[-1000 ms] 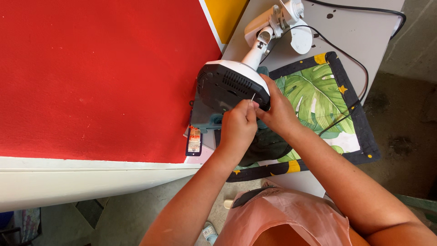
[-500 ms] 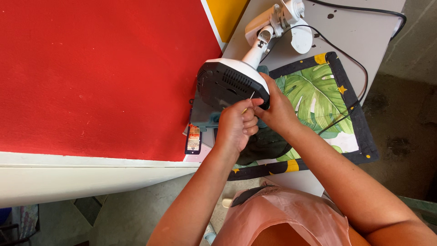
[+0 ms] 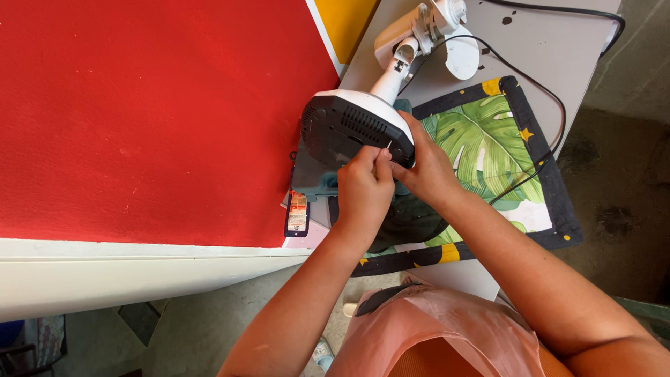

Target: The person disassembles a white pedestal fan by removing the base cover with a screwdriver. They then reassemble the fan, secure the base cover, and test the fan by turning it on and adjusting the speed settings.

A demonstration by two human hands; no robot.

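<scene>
A white device with a dark vented underside (image 3: 352, 126) lies tipped on a grey table (image 3: 537, 42), its white jointed arm (image 3: 412, 42) reaching toward the far edge. My left hand (image 3: 364, 195) is closed around a thin metal tool (image 3: 386, 152) whose tip touches the dark base near its rim. My right hand (image 3: 427, 167) grips the edge of the base just right of the tool, holding it still. Both hands touch each other over a leaf-printed cloth mat (image 3: 495, 146).
A large red panel (image 3: 146, 119) fills the left, with a white ledge (image 3: 139, 272) below it. A black cable (image 3: 544, 91) runs across the mat. A small printed packet (image 3: 297, 213) lies by the panel's edge. Bare concrete floor (image 3: 628, 188) is at right.
My left hand has shifted slightly, raising the thin tool so that its tip now sits at the rim of the dark base. The right hand keeps its hold.
</scene>
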